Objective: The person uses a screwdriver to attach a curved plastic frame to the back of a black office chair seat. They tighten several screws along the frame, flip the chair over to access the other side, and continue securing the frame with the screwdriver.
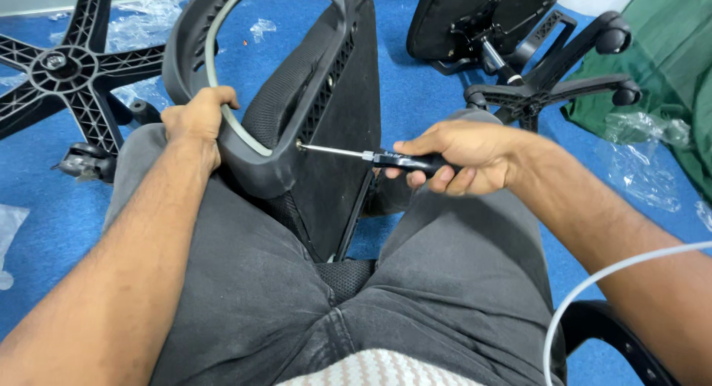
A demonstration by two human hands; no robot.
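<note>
The blue carpeted floor (415, 97) spreads out beyond both my hands, strewn with clear plastic wrapping. Past my right hand an upturned black office chair with star base and castors (534, 67) lies on its side, next to a green cloth (675, 60); past my left hand a separate black five-armed plastic chair base (67, 67) rests flat on the floor.

Between my knees, in grey trousers (245, 282), I prop a black mesh chair backrest with a curved grey plastic frame (311, 97). It stands nearly upright, wedged against my legs, which seems to keep it from sliding while I work on it.

My left hand (196, 119) is closed firmly around the curved frame's lower rim, apparently steadying it against the push of the tool. My right hand (463, 156) is wrapped shut around the black handle of a slim steel-shafted screwdriver (371, 156), held almost level so the shaft runs straight into the frame. Its tip meets a small fastening point (299, 144) on the frame's side, between my two hands; the screw itself is too small to make out.

A white cable (593, 282) arcs across below my right forearm.
</note>
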